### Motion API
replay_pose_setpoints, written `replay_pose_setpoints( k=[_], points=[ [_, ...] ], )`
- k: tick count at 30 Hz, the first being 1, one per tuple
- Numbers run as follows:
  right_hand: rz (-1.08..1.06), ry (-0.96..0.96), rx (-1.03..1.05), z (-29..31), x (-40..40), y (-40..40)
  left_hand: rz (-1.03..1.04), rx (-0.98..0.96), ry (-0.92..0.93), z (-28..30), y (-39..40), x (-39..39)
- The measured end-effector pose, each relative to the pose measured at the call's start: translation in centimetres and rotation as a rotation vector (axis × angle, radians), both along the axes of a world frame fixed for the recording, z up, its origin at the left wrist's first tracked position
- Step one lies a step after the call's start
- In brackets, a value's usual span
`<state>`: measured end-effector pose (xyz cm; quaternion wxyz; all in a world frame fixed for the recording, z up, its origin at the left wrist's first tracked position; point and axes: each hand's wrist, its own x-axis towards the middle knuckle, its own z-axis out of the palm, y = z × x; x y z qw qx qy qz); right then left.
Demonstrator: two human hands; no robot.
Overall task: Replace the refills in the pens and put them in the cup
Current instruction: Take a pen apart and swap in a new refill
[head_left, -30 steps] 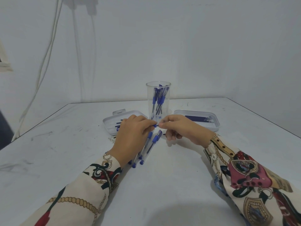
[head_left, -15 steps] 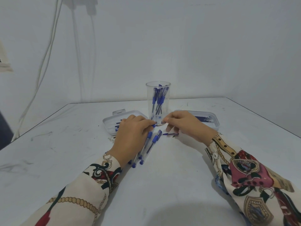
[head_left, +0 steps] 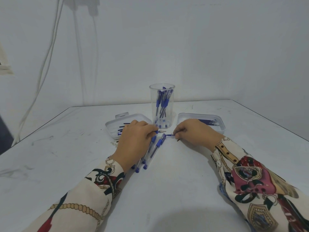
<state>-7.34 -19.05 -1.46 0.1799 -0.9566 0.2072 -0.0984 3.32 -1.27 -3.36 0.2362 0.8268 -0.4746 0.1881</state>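
Left hand [head_left: 133, 141]: grip closed on pen [head_left: 159, 131], frame centre.
Right hand [head_left: 194, 133]: grip pinches refill [head_left: 169, 135].
Writing: none legible.

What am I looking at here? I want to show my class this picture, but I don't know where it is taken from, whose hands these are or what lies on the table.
The picture comes from a camera worn on a person's head, looking forward and down, so the two hands are that person's own. There is no robot. On the white table stands a clear cup with blue pens in it. A shallow white tray lies to its left and another tray to its right, both holding thin dark refills. The left hand holds a pen by its tip end, with more pens lying on the table beside and under it. The right hand pinches a thin refill.
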Motion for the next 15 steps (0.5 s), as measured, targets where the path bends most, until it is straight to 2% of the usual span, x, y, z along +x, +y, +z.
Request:
replay_pose_setpoints(
  k=[7,15],
  points=[
    [0.079,-0.089,0.122,0.20,-0.08,0.40,0.052,0.040,0.025,-0.06,-0.27,0.07],
    [0.127,-0.143,0.141,0.29,-0.05,0.92,0.017,0.036,-0.024,-0.30,-0.31,0.34]
  ],
)
